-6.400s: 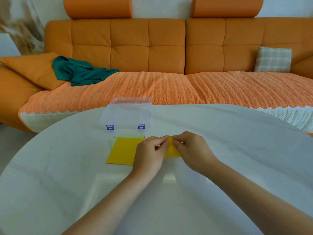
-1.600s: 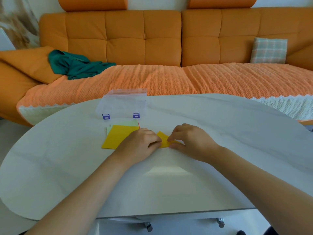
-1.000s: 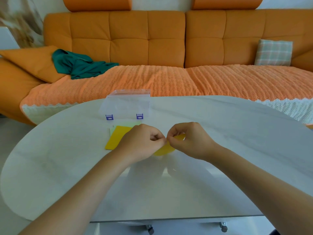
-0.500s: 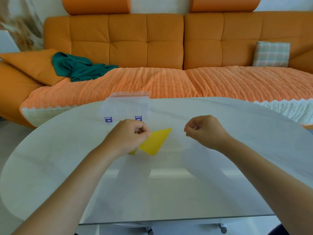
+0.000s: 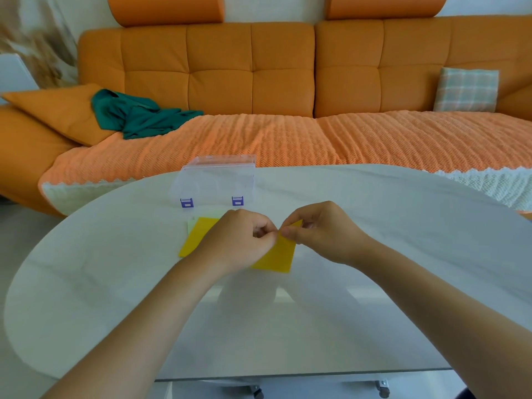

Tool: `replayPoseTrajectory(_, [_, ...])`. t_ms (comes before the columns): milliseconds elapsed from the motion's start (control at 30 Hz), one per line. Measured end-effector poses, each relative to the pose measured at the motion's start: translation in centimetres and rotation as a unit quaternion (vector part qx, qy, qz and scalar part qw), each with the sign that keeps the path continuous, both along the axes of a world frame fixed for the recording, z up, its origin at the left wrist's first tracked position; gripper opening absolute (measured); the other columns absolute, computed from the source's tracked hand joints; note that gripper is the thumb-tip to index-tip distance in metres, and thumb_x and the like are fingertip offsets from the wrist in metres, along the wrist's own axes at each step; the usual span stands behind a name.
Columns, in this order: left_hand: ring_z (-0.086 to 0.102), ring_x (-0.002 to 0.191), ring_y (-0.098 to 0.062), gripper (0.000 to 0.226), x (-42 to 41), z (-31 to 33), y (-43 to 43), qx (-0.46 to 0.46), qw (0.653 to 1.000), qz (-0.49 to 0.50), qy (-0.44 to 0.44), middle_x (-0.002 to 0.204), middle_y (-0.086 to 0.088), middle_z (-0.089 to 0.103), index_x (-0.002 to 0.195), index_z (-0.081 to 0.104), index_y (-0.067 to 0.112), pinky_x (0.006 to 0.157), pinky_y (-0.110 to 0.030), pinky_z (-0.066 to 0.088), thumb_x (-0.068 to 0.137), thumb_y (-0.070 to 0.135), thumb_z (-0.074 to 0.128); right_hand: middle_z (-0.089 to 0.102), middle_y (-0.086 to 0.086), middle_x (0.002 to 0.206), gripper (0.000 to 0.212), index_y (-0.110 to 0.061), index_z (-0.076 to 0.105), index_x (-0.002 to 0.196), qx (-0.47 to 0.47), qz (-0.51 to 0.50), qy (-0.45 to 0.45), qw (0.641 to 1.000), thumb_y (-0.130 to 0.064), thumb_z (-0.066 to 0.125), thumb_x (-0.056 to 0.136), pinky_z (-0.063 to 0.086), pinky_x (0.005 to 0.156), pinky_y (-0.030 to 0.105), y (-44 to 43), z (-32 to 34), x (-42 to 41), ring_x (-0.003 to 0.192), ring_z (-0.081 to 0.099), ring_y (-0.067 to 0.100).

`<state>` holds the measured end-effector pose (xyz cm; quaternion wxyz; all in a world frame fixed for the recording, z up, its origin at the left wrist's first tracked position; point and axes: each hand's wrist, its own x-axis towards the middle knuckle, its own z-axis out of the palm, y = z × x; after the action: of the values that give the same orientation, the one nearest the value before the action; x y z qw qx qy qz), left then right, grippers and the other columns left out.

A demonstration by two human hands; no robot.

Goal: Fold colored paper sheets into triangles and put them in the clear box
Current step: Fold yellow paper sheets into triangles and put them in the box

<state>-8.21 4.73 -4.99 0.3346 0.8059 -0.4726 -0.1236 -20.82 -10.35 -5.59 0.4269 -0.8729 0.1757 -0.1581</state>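
Two hands [image 5: 239, 240] [image 5: 322, 234] pinch one yellow paper [image 5: 277, 257]; one box [image 5: 214, 182]

Counted two hands, the left hand [image 5: 239, 243] and the right hand [image 5: 325, 234]. Counted three papers in sight: one folded yellow piece [image 5: 277, 256] pinched by both hands, one flat yellow sheet [image 5: 195, 237], and one pale green sheet [image 5: 191, 226] showing from beneath it. Could not tell whether more lay under those. Found one clear box [image 5: 216, 180] with two purple latches [image 5: 186, 203]. Noted one bench [image 5: 374, 254] and two casters [image 5: 383, 391] below it. Tallied one orange sofa [image 5: 282, 67], two bolsters [image 5: 167, 8] on top, two cushions, namely one orange cushion [image 5: 57, 110] and one plaid cushion [image 5: 466, 89], and one green cloth [image 5: 141, 116].
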Motion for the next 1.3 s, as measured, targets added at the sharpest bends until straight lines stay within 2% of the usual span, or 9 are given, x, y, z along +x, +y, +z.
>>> replayPoseTrajectory(267, [0.072,0.064,-0.008,0.019,0.9,0.5,0.9,0.037,0.997,0.007,0.065,0.068,0.003,0.074,0.072,0.072,0.013,0.057,-0.018,0.049,0.086,0.009,0.059,0.073,0.005,0.072,0.011,-0.023,0.078,0.083,0.058,-0.072,0.007,0.996,-0.023,0.071,0.091,0.050,0.070,0.031,-2.4,0.1,-0.4,0.069,0.062,0.012])
replayPoseTrajectory(467, [0.069,0.060,-0.006,0.022,2.8,0.2,2.1,0.167,0.986,-0.001,-0.030,0.064,0.011,0.072,0.071,0.070,0.016,0.072,-0.033,0.061,0.085,0.012,0.055,0.069,0.005,0.071,0.013,-0.019,0.076,0.091,0.049,-0.111,0.027,0.992,-0.025,0.065,0.096,0.037,0.046,0.011,-3.0,-0.2,-0.4,0.049,0.053,-0.002])
replayPoseTrajectory(633, [0.062,0.089,0.011,0.034,2.2,-0.4,1.5,0.021,1.000,-0.010,-0.015,0.096,0.022,0.072,0.103,0.067,0.035,0.082,-0.020,0.051,0.097,0.007,0.050,0.074,0.013,0.083,0.008,-0.020,0.078,0.093,0.084,-0.063,0.046,0.993,-0.021,0.069,0.093,0.056,0.074,0.035,-3.3,-0.2,-0.5,0.063,0.063,0.008])
replayPoseTrajectory(733, [0.056,0.109,0.011,0.063,1.2,-0.7,1.3,0.037,0.996,-0.074,0.024,0.111,0.028,0.068,0.114,0.056,0.048,0.093,-0.015,0.043,0.096,-0.008,0.034,0.073,0.019,0.089,0.013,-0.019,0.076,0.103,0.105,-0.021,0.038,0.994,-0.015,0.071,0.092,0.058,0.078,0.034,-2.8,-0.2,-0.5,0.066,0.065,0.013])
replayPoseTrajectory(800, [0.061,0.103,0.004,0.066,1.1,-0.9,1.1,0.040,0.992,-0.101,0.068,0.106,0.023,0.071,0.112,0.059,0.045,0.086,-0.016,0.045,0.091,-0.013,0.035,0.072,0.018,0.082,0.021,-0.019,0.072,0.112,0.121,-0.012,0.033,0.992,-0.014,0.071,0.091,0.058,0.075,0.034,-2.6,-0.2,-0.4,0.067,0.064,0.015])
replayPoseTrajectory(967, [0.055,0.060,0.007,0.040,0.5,-1.9,0.5,-0.027,0.991,-0.087,0.094,0.085,0.012,0.071,0.098,0.078,0.032,0.061,-0.008,0.038,0.093,-0.002,0.059,0.069,0.006,0.074,0.047,-0.018,0.058,0.134,0.161,-0.032,0.041,0.986,-0.016,0.073,0.090,0.052,0.058,0.028,-2.0,-0.6,-0.1,0.063,0.064,0.014])
replayPoseTrajectory(1133, [0.063,0.073,-0.003,0.021,0.8,-2.5,-0.2,-0.083,0.989,-0.030,0.118,0.087,0.012,0.075,0.087,0.078,0.042,0.069,-0.016,0.046,0.084,0.021,0.079,0.067,0.011,0.081,0.056,-0.022,0.046,0.138,0.262,-0.040,0.077,0.961,-0.008,0.070,0.090,0.052,0.055,0.034,-1.8,-0.5,-0.3,0.062,0.064,0.021])
replayPoseTrajectory(1233, [0.063,0.077,0.002,0.012,0.6,-2.7,-0.3,-0.071,0.989,-0.020,0.131,0.090,0.012,0.075,0.088,0.079,0.035,0.073,-0.011,0.046,0.082,0.024,0.081,0.071,0.008,0.080,0.043,-0.016,0.051,0.123,0.221,-0.042,0.065,0.972,0.000,0.069,0.087,0.053,0.054,0.032,-1.7,-0.6,-0.6,0.062,0.065,0.022])
replayPoseTrajectory(1300, [0.065,0.079,-0.003,0.005,0.4,-3.1,-0.5,-0.065,0.986,-0.014,0.151,0.090,0.008,0.075,0.089,0.080,0.029,0.079,-0.021,0.050,0.084,0.029,0.079,0.072,0.011,0.080,0.026,-0.014,0.055,0.105,0.177,-0.045,0.043,0.982,0.000,0.068,0.087,0.053,0.053,0.032,-1.5,-0.7,-0.6,0.062,0.065,0.021])
